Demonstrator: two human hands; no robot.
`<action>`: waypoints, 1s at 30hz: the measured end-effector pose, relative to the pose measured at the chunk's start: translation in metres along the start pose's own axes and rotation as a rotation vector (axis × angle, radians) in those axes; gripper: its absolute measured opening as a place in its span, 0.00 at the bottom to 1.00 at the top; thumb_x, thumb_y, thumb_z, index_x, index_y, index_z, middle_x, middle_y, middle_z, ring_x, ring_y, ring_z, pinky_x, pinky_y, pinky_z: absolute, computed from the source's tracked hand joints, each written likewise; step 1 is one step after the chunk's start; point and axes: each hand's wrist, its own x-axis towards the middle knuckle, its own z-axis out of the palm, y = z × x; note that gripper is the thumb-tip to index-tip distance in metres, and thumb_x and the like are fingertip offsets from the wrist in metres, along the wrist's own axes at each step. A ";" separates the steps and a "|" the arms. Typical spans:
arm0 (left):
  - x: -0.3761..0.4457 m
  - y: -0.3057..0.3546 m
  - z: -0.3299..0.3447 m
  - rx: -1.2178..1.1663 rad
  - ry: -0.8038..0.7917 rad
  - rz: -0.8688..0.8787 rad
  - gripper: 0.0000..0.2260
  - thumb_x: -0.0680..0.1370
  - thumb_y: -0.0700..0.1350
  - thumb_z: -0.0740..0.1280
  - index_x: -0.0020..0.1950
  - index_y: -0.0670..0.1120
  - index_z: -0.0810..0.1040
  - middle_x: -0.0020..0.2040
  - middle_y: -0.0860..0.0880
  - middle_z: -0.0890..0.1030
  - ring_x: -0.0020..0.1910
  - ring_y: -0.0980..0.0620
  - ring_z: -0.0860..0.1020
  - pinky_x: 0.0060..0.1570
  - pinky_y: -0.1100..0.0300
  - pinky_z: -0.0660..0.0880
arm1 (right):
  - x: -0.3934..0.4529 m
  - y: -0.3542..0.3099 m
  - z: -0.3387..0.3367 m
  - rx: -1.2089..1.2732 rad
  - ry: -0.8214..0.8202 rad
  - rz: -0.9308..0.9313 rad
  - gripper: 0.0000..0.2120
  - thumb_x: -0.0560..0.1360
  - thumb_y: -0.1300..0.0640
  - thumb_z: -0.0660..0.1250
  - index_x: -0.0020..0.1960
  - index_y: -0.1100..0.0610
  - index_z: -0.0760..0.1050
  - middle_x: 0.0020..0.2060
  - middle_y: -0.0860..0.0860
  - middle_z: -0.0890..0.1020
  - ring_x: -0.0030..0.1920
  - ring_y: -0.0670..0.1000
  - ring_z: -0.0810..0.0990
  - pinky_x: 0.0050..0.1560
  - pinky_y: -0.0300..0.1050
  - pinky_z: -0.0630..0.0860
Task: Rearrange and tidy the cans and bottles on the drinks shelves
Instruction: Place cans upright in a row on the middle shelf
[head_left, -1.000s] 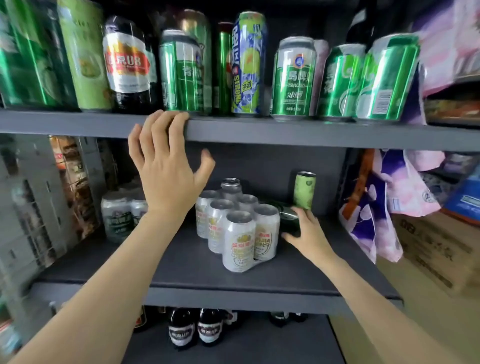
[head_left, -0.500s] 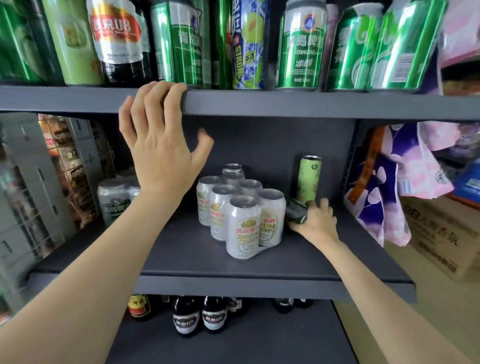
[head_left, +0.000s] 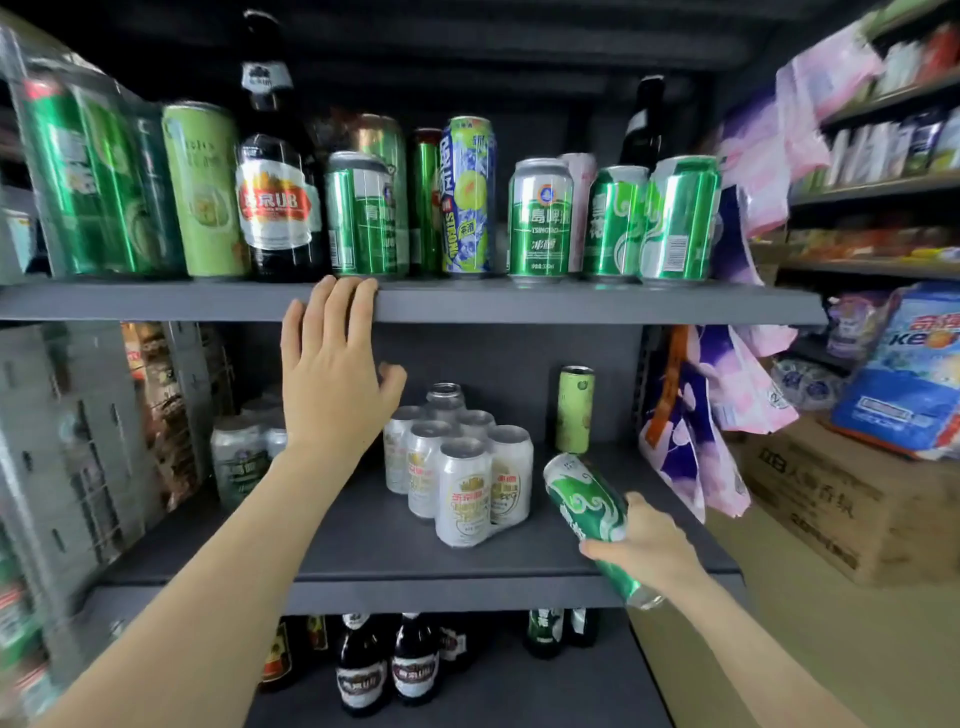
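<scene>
1. Head view: the change is at the right hand. A second ago it was reaching to the back of the middle shelf, where a dark green can lay on its side behind the white can pack; now that green can is off the shelf and drawn out to the front edge, at about 4 o'clock from the pack.
2. For the task, I judge the fallen can has been retrieved and next needs standing among the matching green cans on the upper shelf.
3. Fingers of the right hand curl round the can's lower half; its top tilts toward 11 o'clock, its base toward 5 o'clock below the palm.
4. Left hand has not moved: straight fingers hooked over the upper shelf's front lip, holding nothing.
5. Slim pale-green can stands upright at 12 o'clock from the held can.
</scene>
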 end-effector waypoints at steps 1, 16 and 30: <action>0.000 0.001 -0.002 -0.003 -0.018 -0.004 0.31 0.68 0.41 0.66 0.71 0.39 0.64 0.69 0.40 0.69 0.71 0.41 0.62 0.71 0.46 0.52 | -0.012 0.007 -0.004 0.092 0.018 -0.014 0.28 0.66 0.46 0.74 0.58 0.55 0.66 0.52 0.50 0.79 0.54 0.54 0.77 0.51 0.46 0.73; -0.071 0.015 -0.015 -0.203 -0.161 -0.053 0.28 0.68 0.33 0.69 0.68 0.38 0.69 0.70 0.38 0.68 0.68 0.38 0.67 0.63 0.41 0.68 | -0.079 -0.013 -0.056 0.776 0.363 -0.442 0.33 0.67 0.61 0.75 0.65 0.49 0.60 0.58 0.48 0.75 0.57 0.46 0.77 0.59 0.46 0.73; -0.004 0.031 -0.036 -0.243 0.016 -0.068 0.24 0.69 0.36 0.61 0.67 0.40 0.70 0.66 0.40 0.71 0.63 0.41 0.68 0.62 0.44 0.64 | -0.061 -0.098 -0.133 0.648 0.602 -0.763 0.35 0.64 0.47 0.76 0.65 0.55 0.65 0.55 0.49 0.70 0.56 0.45 0.71 0.57 0.28 0.67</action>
